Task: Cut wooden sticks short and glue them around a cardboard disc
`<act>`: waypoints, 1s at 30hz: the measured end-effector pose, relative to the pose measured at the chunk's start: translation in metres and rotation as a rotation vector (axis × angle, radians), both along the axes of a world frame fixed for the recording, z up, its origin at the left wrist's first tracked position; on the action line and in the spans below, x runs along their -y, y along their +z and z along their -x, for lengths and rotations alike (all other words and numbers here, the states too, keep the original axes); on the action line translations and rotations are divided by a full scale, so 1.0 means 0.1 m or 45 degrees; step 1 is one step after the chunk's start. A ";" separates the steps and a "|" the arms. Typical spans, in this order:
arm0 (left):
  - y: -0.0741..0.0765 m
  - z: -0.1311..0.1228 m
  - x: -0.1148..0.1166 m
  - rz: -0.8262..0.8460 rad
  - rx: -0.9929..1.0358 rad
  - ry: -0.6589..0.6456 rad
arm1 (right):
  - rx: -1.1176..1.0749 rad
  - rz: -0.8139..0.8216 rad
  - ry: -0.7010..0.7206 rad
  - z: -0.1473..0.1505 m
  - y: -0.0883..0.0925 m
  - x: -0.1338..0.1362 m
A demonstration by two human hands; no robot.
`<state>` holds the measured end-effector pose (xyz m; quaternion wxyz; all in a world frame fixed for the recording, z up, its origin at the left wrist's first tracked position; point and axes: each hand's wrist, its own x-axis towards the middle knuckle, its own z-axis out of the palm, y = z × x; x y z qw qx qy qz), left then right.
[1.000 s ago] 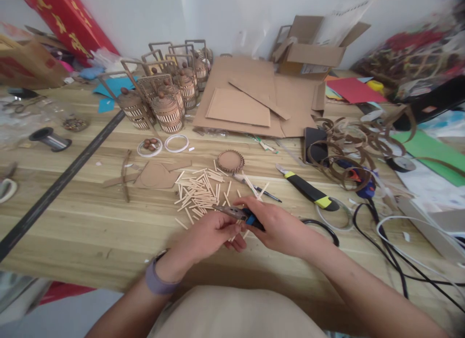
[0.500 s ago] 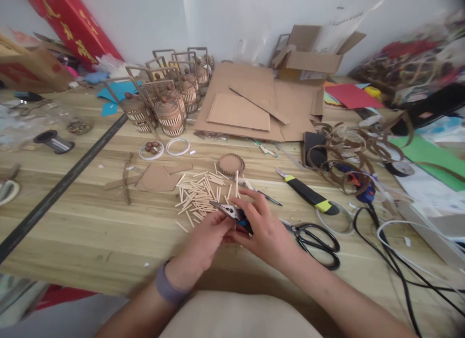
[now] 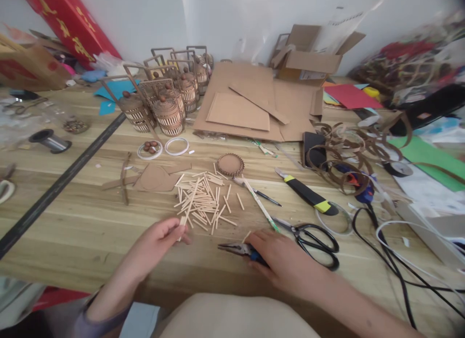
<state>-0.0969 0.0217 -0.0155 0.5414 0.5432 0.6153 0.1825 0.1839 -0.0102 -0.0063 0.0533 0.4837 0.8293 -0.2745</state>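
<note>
My left hand (image 3: 165,238) is closed around thin wooden sticks (image 3: 191,202), one long one pointing up over a loose pile of short cut sticks (image 3: 205,202). On the right, my right hand (image 3: 276,255) is wrapped over the blue handles of long-nose pliers (image 3: 236,249), low at the tabletop; their jaws point left. A small piece of stick (image 3: 246,237) shows at its fingertips. Beyond that hand lies a long pale strip with a green end (image 3: 259,202). Behind the pile sits a round brown tray-like piece with a ridged rim (image 3: 230,164).
Black-handled scissors (image 3: 316,241), a black-and-yellow utility knife (image 3: 307,193) and a pen (image 3: 268,197) lie to the right. Curled brown strips (image 3: 345,144) and black cables (image 3: 395,260) spread farther right. Small lidded baskets (image 3: 167,115) and flat cardboard (image 3: 238,113) stand behind.
My hands have moved apart: the left drew left with the sticks, the right came down to the right with the pliers. The green-ended strip now shows right of the pile.
</note>
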 end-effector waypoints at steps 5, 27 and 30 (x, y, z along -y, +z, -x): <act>-0.12 -0.30 -0.18 -0.096 0.042 -0.197 | -0.052 -0.182 0.078 0.18 -0.11 -0.27; 0.01 -0.73 -0.11 -0.160 0.468 0.111 | -1.839 0.910 -1.465 -0.21 -0.02 -0.39; 0.03 -0.76 -0.09 -0.153 0.484 0.125 | -1.893 0.925 -1.555 -0.24 -0.01 -0.39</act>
